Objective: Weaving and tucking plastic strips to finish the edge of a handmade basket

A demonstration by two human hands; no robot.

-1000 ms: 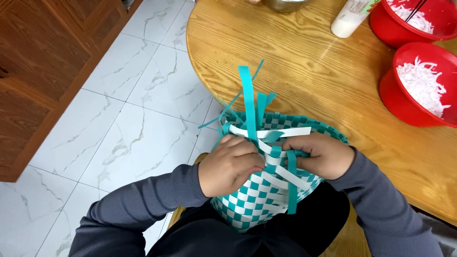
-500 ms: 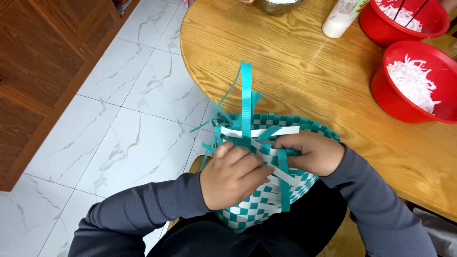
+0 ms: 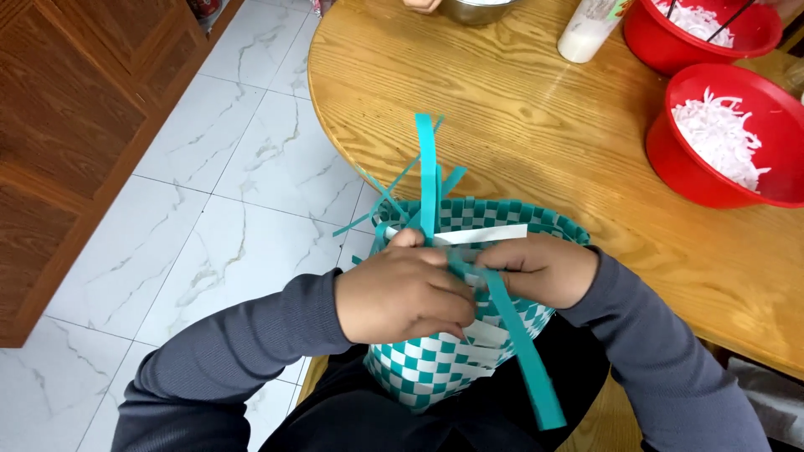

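Even, bright daylight fills the scene, with no dim corners. The varnished table (image 3: 519,109) carries a soft sheen across its far part, strongest near the far edge; the grain stays legible. The floor tiles (image 3: 243,192) on the left reflect a pale, diffuse glow without hard glare. Shadows are soft and short: a faint one falls under the table edge onto the tiles, and a darker one lies beneath the basket (image 3: 435,368) in the lap. The red bowl (image 3: 670,159) at right shows small highlights on its rim. Focus is sharp in the centre; both hands (image 3: 402,293) look slightly soft. Straight lines bow mildly toward the frame edges.
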